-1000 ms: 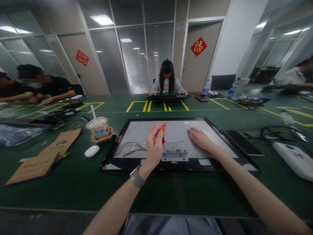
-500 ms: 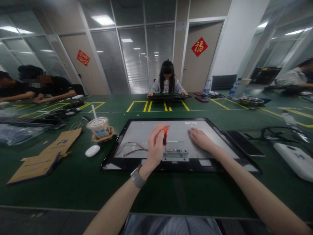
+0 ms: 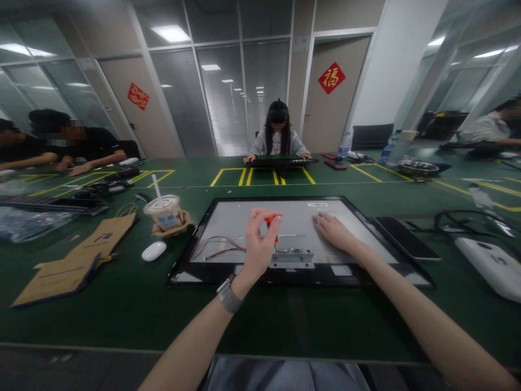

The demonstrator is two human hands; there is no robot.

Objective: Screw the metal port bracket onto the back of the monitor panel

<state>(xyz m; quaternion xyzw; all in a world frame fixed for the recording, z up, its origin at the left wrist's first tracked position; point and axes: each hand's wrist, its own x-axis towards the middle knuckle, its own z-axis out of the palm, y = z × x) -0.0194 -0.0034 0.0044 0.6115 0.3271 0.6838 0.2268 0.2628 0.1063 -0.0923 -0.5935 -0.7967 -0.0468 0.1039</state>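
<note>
A flat display panel (image 3: 280, 217) with a black frame lies back side up in front of me. My left hand (image 3: 260, 236) pinches the orange handle of a screwdriver (image 3: 270, 220), held upright over the left end of a small metal bracket (image 3: 291, 260) with connectors. Its tip is hidden behind my fingers and thumb. My right hand (image 3: 331, 228) rests flat on the right part of the panel, fingers stretched out. Thin red and black wires (image 3: 220, 247) run across the panel's left side.
Left of the panel are a lidded drink cup (image 3: 163, 209), a white mouse (image 3: 153, 251) and a brown paper bag (image 3: 85, 250). To the right lie a black phone (image 3: 405, 238) and a white device (image 3: 488, 266). A person (image 3: 279, 136) sits opposite, holding a dark panel.
The fingers of my left hand have shifted around the screwdriver handle, with the thumb now across its front. My right hand has stayed in place.
</note>
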